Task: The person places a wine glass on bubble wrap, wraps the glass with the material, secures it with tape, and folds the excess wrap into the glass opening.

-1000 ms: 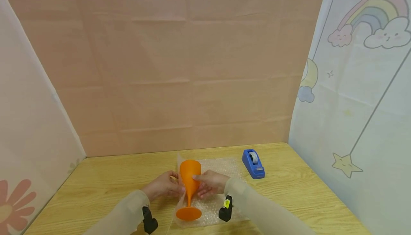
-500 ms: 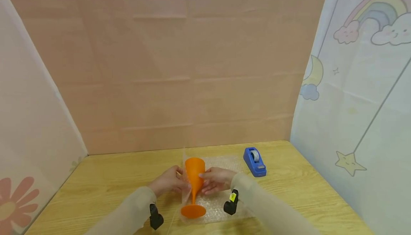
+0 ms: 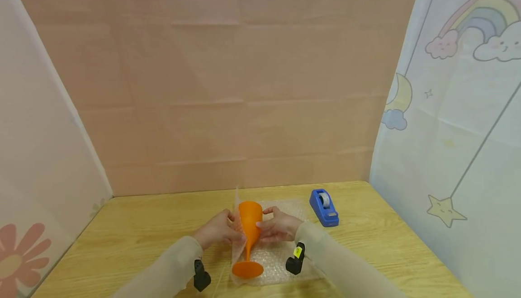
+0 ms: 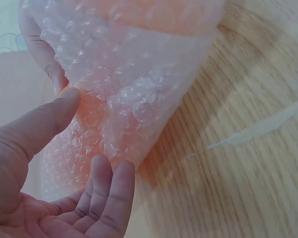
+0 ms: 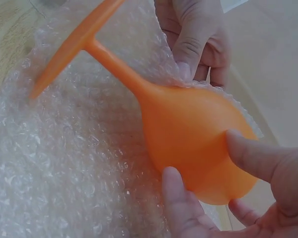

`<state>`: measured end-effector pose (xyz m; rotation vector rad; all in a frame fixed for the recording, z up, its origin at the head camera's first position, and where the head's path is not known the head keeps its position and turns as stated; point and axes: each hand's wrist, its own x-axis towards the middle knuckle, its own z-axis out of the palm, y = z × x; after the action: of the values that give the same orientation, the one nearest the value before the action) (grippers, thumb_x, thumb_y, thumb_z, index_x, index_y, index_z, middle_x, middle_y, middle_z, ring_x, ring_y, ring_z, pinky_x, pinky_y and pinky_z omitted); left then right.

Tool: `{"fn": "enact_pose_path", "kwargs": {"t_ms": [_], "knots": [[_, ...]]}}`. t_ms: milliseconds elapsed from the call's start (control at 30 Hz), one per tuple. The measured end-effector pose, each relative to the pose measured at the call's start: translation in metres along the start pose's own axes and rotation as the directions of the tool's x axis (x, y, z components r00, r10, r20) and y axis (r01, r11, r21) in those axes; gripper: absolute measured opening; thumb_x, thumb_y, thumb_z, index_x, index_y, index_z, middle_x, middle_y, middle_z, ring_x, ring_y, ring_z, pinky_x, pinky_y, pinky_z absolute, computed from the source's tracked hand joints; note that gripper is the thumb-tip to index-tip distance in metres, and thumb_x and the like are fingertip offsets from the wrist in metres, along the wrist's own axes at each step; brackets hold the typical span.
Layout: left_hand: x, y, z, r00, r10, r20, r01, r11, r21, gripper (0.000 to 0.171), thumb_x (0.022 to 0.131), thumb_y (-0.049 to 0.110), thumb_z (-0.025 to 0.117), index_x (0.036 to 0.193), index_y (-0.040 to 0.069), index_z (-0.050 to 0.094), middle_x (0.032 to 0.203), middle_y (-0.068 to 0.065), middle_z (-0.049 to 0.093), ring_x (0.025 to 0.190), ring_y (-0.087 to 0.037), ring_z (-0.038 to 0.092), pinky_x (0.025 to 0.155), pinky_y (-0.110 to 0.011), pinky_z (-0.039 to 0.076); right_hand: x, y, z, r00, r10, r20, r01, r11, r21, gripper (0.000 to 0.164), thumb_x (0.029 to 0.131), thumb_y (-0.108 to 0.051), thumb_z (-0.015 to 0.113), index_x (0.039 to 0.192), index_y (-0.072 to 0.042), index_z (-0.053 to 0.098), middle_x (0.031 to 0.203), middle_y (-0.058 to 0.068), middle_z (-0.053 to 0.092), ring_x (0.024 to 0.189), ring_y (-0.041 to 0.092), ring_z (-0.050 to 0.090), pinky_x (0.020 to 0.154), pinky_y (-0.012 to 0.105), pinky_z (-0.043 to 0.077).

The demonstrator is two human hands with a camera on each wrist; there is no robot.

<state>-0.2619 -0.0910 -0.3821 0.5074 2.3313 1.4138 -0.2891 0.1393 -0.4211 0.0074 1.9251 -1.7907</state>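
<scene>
An orange plastic goblet lies on a sheet of bubble wrap, its bowl pointing away and its round foot toward the person. My left hand pinches the sheet's left edge between thumb and fingers, and that edge stands raised against the bowl. In the left wrist view the bubble wrap covers the bowl's side, with orange showing through. From the right, my right hand holds the goblet's bowl. The right wrist view shows thumb and fingers about the goblet, its stem and foot over the wrap.
A blue tape dispenser with a roll of clear tape stands to the right behind the wrap. The wooden table is bounded by a plain cloth at the back and printed cloths at both sides.
Both hands and the goblet have shifted a little to the right. The raised wrap edge has come over the bowl's left side. My right fingers have changed position on the bowl.
</scene>
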Motion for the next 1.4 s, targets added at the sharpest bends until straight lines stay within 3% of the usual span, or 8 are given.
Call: {"fn": "enact_pose_path", "kwargs": {"t_ms": [100, 200, 433, 733, 900, 1233, 1400], "knots": [[0.029, -0.022, 0.009, 0.990, -0.119, -0.082, 0.125, 0.989, 0.082, 0.061, 0.075, 0.019, 0.084, 0.115, -0.002, 0.043, 0.090, -0.012, 0.057, 0.074, -0.021, 0.058, 0.073, -0.036, 0.057, 0.000, 0.000, -0.001, 1.000, -0.006, 0.010, 0.006, 1.000, 0.021, 0.057, 0.093, -0.008, 0.063, 0.133, -0.006, 0.023, 0.107, 0.022, 0.059, 0.083, 0.026, 0.066, 0.086, 0.044, 0.055], [0.037, -0.029, 0.011, 0.986, -0.129, -0.101, 0.140, 0.984, 0.107, 0.062, 0.072, 0.017, 0.085, 0.114, -0.002, 0.043, 0.087, -0.011, 0.056, 0.071, -0.020, 0.057, 0.070, -0.035, 0.057, -0.001, 0.000, -0.001, 1.000, -0.006, 0.017, 0.006, 0.999, 0.038, 0.056, 0.093, -0.005, 0.062, 0.133, -0.005, 0.023, 0.108, 0.022, 0.057, 0.085, 0.025, 0.065, 0.086, 0.044, 0.055], [0.035, -0.024, 0.012, 0.990, -0.111, -0.081, 0.121, 0.985, 0.120, 0.065, 0.071, 0.021, 0.086, 0.115, -0.002, 0.044, 0.091, -0.009, 0.058, 0.075, -0.018, 0.059, 0.074, -0.035, 0.057, -0.002, -0.001, -0.003, 1.000, 0.016, -0.005, -0.016, 1.000, 0.026, 0.055, 0.091, -0.004, 0.064, 0.133, -0.004, 0.028, 0.109, 0.023, 0.057, 0.088, 0.024, 0.064, 0.085, 0.039, 0.056], [0.036, -0.020, 0.012, 0.989, -0.121, -0.085, 0.132, 0.981, 0.142, 0.067, 0.071, 0.021, 0.087, 0.116, -0.002, 0.044, 0.094, -0.010, 0.057, 0.076, -0.018, 0.059, 0.075, -0.036, 0.057, -0.004, -0.004, 0.000, 0.999, 0.036, -0.037, -0.036, 0.999, -0.002, 0.041, 0.098, -0.021, 0.056, 0.128, -0.003, 0.035, 0.108, 0.024, 0.053, 0.089, 0.026, 0.062, 0.082, 0.035, 0.056], [0.037, -0.019, 0.011, 0.991, -0.105, -0.085, 0.117, 0.980, 0.160, 0.067, 0.071, 0.021, 0.086, 0.116, -0.003, 0.044, 0.093, -0.009, 0.058, 0.076, -0.018, 0.060, 0.075, -0.035, 0.057, -0.005, -0.006, 0.003, 0.998, 0.035, -0.051, -0.035, 0.999, 0.006, 0.043, 0.098, -0.024, 0.058, 0.126, -0.002, 0.034, 0.108, 0.025, 0.051, 0.088, 0.026, 0.061, 0.082, 0.037, 0.056], [0.037, -0.016, 0.009, 0.994, -0.096, -0.054, 0.101, 0.988, 0.113, 0.063, 0.073, 0.019, 0.085, 0.116, -0.003, 0.043, 0.091, -0.011, 0.058, 0.073, -0.018, 0.061, 0.074, -0.035, 0.058, -0.006, -0.006, 0.002, 0.998, 0.028, -0.047, -0.029, 1.000, -0.001, 0.046, 0.096, -0.018, 0.061, 0.127, -0.001, 0.031, 0.108, 0.025, 0.052, 0.092, 0.028, 0.060, 0.082, 0.038, 0.056], [0.037, -0.020, 0.006, 0.997, -0.073, -0.031, 0.074, 0.996, 0.045, 0.049, 0.082, 0.016, 0.076, 0.113, -0.003, 0.043, 0.090, -0.013, 0.058, 0.072, -0.018, 0.063, 0.072, -0.035, 0.058, -0.005, -0.006, 0.002, 0.999, 0.020, -0.037, -0.020, 1.000, 0.012, 0.046, 0.096, -0.017, 0.060, 0.127, 0.000, 0.030, 0.107, 0.023, 0.051, 0.091, 0.027, 0.059, 0.080, 0.036, 0.057]]}}
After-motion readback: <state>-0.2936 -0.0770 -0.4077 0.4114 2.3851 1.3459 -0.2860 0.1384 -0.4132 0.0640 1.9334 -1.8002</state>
